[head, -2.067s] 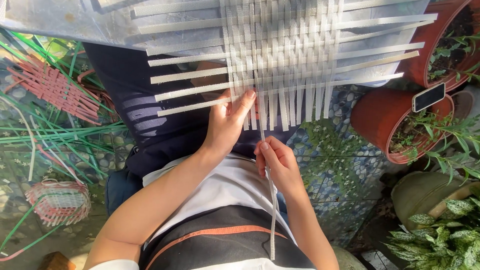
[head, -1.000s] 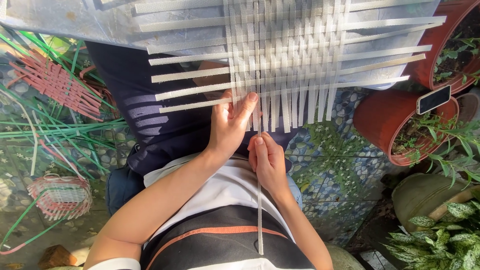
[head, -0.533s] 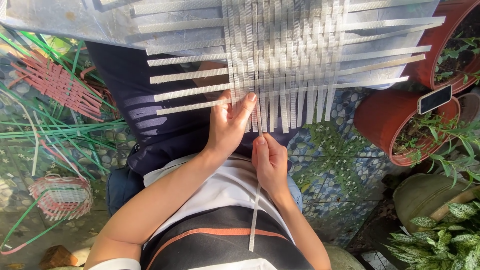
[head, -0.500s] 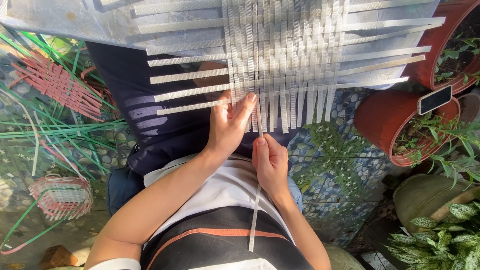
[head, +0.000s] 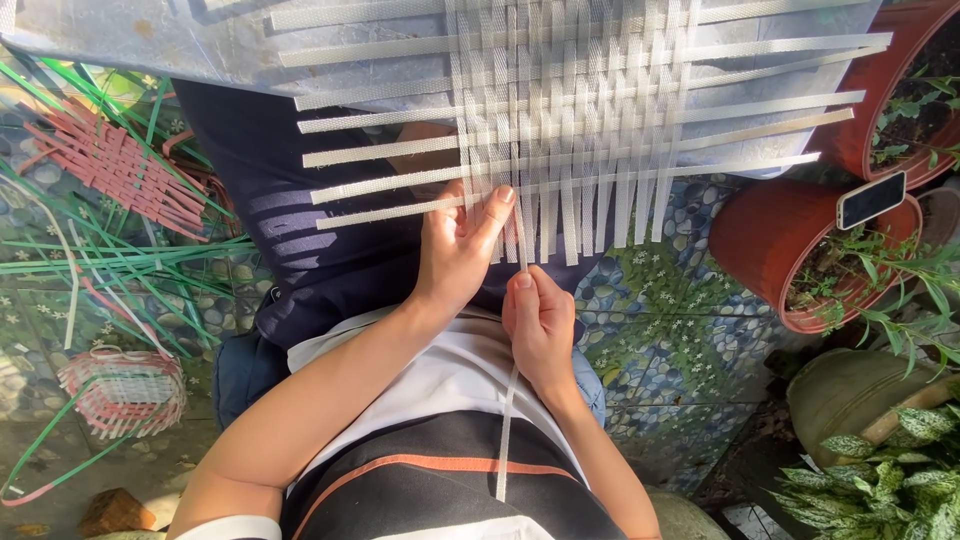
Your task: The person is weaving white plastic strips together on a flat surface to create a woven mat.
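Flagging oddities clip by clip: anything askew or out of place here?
One thing: a phone lies on the soil of a terracotta plant pot, an odd perch. The white strip mat looks orderly; loose green strips lie scattered at left.

One head-worn view, looking steeply down and close over the lap: the flat white plastic-strip woven mat (head: 560,130) fills the top, pebble-patterned floor (head: 660,330) below.

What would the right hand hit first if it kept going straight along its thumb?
Probably the lower edge of the white woven strip mat, directly ahead of the right hand, which pinches a loose white strip. Depth unclear.
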